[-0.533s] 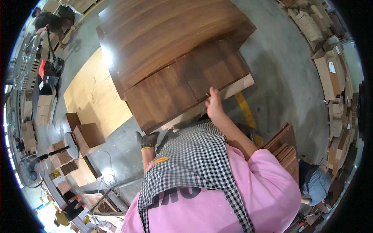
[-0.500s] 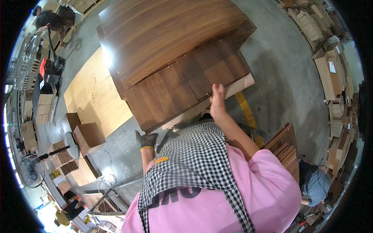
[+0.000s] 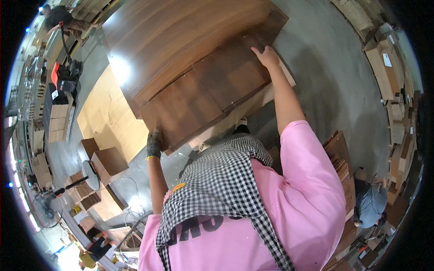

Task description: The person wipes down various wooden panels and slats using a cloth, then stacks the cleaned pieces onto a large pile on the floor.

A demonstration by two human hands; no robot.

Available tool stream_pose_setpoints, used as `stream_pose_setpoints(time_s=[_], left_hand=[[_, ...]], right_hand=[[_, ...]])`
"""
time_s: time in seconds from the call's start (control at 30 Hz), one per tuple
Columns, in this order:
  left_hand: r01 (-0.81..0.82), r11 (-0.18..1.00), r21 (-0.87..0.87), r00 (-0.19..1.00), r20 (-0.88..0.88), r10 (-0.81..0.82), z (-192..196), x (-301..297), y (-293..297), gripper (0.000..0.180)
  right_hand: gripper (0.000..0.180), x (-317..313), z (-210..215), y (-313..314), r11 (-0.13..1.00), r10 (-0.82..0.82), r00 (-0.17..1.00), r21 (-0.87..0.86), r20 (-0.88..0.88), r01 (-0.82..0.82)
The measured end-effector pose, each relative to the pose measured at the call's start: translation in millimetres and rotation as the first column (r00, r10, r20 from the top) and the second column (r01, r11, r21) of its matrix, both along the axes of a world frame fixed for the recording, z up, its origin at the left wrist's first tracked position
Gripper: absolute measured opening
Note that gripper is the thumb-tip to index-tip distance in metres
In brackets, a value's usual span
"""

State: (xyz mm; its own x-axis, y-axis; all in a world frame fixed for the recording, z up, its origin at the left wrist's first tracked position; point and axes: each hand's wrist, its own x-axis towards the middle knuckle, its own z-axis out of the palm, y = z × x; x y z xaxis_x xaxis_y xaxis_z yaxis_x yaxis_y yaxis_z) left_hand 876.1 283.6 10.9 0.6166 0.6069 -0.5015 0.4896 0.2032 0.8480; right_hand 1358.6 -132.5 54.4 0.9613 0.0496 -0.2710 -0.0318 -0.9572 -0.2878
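Note:
Dark brown wooden panels (image 3: 176, 106) lie side by side in front of me, with a thin seam between the left and right ones. My left hand (image 3: 154, 143), in a grey knit glove with a yellow cuff, grips the left end at the near corner. At the far right corner my bare right hand (image 3: 267, 57) holds the right panel (image 3: 233, 74), its thumb on the top face and some fingertips hidden. Beyond them rises a larger stack of brown boards (image 3: 181, 40). Pale material (image 3: 255, 110) shows beneath the near edge.
A light plywood sheet (image 3: 110, 108) lies on the floor to the left, beside brown boxes (image 3: 108, 165) and a fan (image 3: 45, 201). More brown boards (image 3: 341, 158) stand at my right. A co-worker (image 3: 370, 201) is behind them; another person (image 3: 61, 18) bends at the far left.
My right hand has moved from above the near edge to the far right corner. My left hand has risen to the panel's left end. The view has shifted slightly.

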Motion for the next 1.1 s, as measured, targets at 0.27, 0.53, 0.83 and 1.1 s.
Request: stream_pose_setpoints(time_s=[0.27, 0.53, 0.83, 1.1], left_hand=[[-0.127, 0.991, 0.035, 0.992, 0.031, 0.126, 29.3, -59.8, -52.9, 0.050], [-0.138, 0.990, 0.020, 0.985, 0.105, 0.135, 13.7, -97.5, -50.8, 0.052], [-0.175, 0.984, 0.037, 0.983, 0.055, 0.173, 8.8, -107.7, -36.5, 0.055], [-0.110, 0.993, 0.042, 0.994, 0.002, 0.110, -6.7, -126.2, -20.6, 0.049]], right_hand=[[0.103, -90.5, 37.3, -44.3, 0.985, 0.068, 0.981, 0.142, 0.184, -0.095], [0.104, -119.6, 40.8, -50.8, 0.978, 0.101, 0.979, 0.162, 0.175, -0.130], [0.099, -132.1, 9.9, -34.9, 0.984, 0.135, 0.939, 0.070, 0.316, -0.165], [0.097, -142.9, -6.1, -24.1, 0.989, 0.120, 0.938, 0.043, 0.325, -0.141]])
